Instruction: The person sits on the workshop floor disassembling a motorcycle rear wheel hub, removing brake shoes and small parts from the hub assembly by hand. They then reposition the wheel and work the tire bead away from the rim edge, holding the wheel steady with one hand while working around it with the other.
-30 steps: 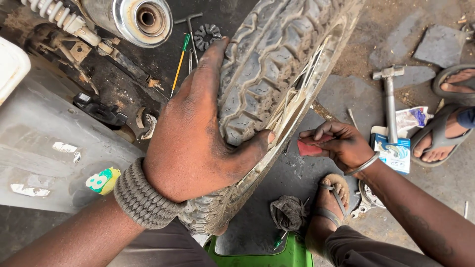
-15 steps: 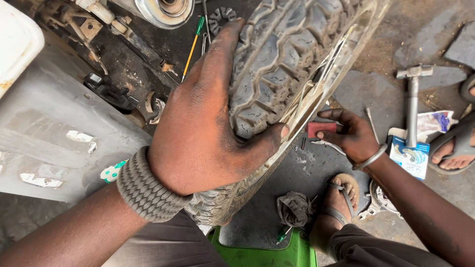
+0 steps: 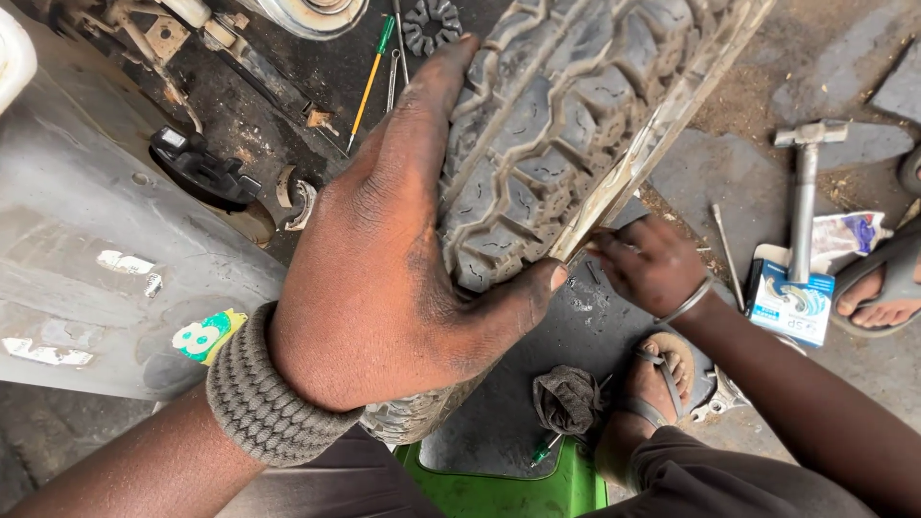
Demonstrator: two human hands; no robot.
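Note:
A knobbly, dusty tyre [image 3: 566, 125] on a pale rim [image 3: 662, 125] stands upright in front of me. My left hand [image 3: 384, 278], with a braided grey wristband, lies spread over the tread and clasps it, thumb hooked round the rim side. My right hand [image 3: 648, 264], wearing a thin metal bangle, is pressed to the rim's edge just below the tyre with its fingers curled in. What those fingers hold is hidden.
A hammer [image 3: 804, 192] lies on the ground at right, beside a blue-and-white packet [image 3: 789, 307] and another person's sandalled foot [image 3: 878, 288]. A green-handled screwdriver [image 3: 369, 82] lies at top. A grey metal panel [image 3: 86, 221] fills the left. Below are a rag [image 3: 566, 398], my sandalled foot [image 3: 652, 384] and a green stool [image 3: 499, 489].
The view has moved closer to the tyre. My right hand has gone up to the rim edge, and the small red thing it held no longer shows. My left hand keeps its grip.

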